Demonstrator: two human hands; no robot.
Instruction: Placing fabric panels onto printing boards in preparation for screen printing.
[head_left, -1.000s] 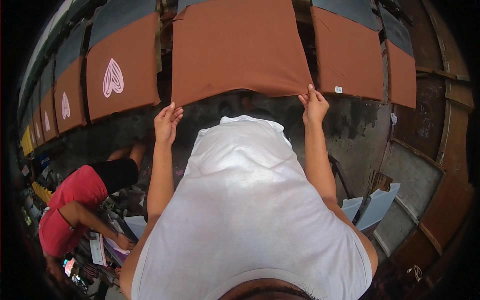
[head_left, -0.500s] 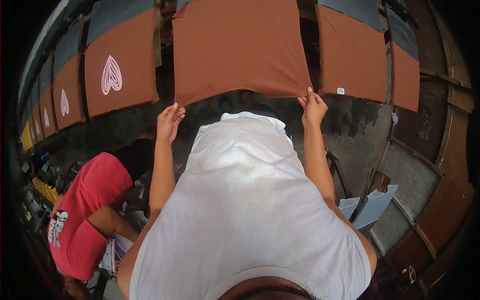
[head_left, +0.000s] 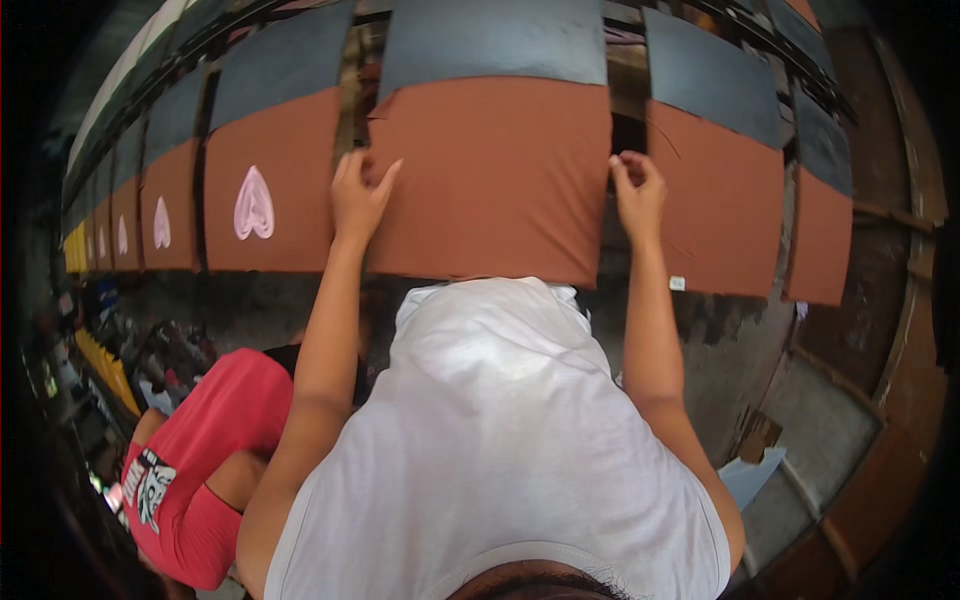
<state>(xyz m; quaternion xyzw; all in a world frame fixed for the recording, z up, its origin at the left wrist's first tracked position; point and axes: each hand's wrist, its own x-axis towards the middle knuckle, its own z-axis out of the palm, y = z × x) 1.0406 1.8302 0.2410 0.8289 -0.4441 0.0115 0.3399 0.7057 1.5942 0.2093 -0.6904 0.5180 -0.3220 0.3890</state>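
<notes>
In front of me a brown cloth piece lies over a dark grey board, covering its near part. The cloth's near edge hangs by my waist, and slight creases run across its right side. My left hand is at the cloth's left edge, thumb spread away from the fingers, holding nothing. By the right edge, over the gap between boards, is my right hand. Its fingers are loosely curled, with the thumb a little apart and no cloth visible in them.
To the left, a row of boards bears brown cloths with pink heart prints. On the right, another brown cloth has a small white tag. A person in a red shirt is bent low at my left. Wooden panels stand at far right.
Both hands have let go of the cloth's near corners and moved forward to its sides. The cloth, stretched toward me before, now lies flat on the board, whose grey far part shows.
</notes>
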